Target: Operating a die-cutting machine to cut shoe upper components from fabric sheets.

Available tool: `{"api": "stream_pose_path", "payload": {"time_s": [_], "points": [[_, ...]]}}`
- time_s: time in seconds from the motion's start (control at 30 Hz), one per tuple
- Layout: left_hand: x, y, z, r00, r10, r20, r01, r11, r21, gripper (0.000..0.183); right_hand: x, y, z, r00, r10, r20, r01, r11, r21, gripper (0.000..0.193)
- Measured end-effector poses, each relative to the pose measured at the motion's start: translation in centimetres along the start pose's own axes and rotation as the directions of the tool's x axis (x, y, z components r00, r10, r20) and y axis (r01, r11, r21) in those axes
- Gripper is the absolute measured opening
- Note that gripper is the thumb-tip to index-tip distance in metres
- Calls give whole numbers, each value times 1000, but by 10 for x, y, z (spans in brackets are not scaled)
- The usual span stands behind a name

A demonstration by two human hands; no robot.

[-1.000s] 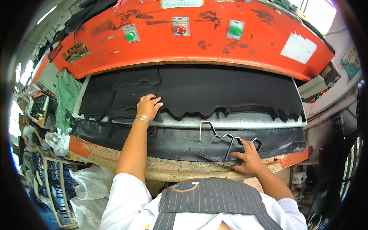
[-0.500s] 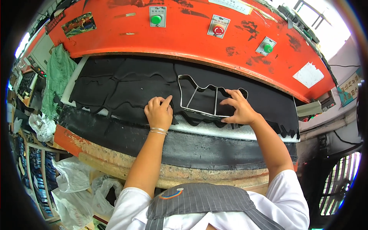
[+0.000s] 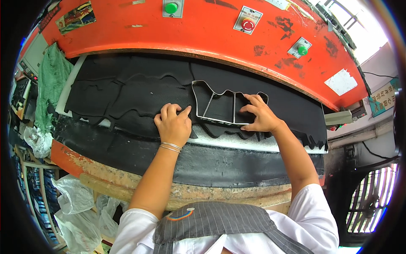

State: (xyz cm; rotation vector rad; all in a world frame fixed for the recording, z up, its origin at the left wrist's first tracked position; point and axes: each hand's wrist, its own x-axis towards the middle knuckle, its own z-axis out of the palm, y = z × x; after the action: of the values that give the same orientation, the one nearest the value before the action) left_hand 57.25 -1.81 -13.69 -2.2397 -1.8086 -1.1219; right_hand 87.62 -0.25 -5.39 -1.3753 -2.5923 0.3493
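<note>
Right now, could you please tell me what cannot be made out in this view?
In the head view:
- Lower right part of the metal frame: behind the right hand.
- What lies directly under the left hand: the hand covers it.
- Far edge of the black sheet: hidden by the red machine.
- Top of the left green button's plate: cut off by the picture's upper edge.

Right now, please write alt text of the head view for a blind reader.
A person's right hand grips a metal frame on black sheet material; the left hand rests on the material beside it. Beyond, an orange machine panel has buttons.
</note>
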Motion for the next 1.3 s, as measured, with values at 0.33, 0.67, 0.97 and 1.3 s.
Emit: {"api": "stream_pose_path", "payload": {"time_s": [0.33, 0.67, 0.97, 1.3], "points": [[3, -3, 2, 998, 69, 10, -68, 995, -67, 26, -55, 39, 19, 929, 312, -199, -306, 950, 62, 104], [6, -1, 7, 991, 111, 76, -105, 991, -78, 25, -54, 56, 32, 921, 369, -128, -327, 908, 262, 65], [6, 2, 13, 983, 183, -16, -183, 972, -144, 24, -66, 57, 32, 893, 427, -143, -364, 871, 328, 68], [9, 6, 17, 992, 123, -7, -122, 981, -152, 23, -60, 63, 25, 911, 375, -172, -307, 895, 324, 66]]}}
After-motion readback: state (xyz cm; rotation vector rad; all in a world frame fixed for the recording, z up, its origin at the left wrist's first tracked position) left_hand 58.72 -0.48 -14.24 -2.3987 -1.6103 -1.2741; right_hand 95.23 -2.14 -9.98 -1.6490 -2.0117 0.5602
